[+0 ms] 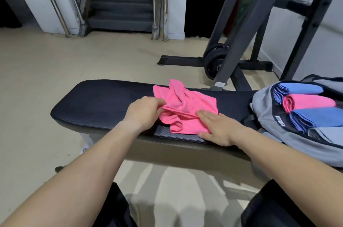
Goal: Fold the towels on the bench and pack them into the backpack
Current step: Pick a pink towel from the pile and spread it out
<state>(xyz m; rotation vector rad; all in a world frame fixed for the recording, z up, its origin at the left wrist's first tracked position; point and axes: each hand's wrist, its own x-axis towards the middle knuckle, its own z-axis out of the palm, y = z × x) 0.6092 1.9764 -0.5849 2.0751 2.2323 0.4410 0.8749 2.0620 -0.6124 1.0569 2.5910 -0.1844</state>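
Fingers point(158, 105) of the left hand point(144, 111) pinch a rumpled edge of the pink towel point(185, 102), which lies crumpled mid-surface point(102, 100); the right hand point(219, 128) presses flat on its near corner, fingers straight. Further right, the open backpack point(267, 115) holds folded towels point(308, 103). Risk: pulling against the pinned corner may bunch the cloth more, or drag it off the near edge

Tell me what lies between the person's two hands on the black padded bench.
In the head view, the crumpled pink cloth towel: left hand pinches its edge, right hand rests flat on it.
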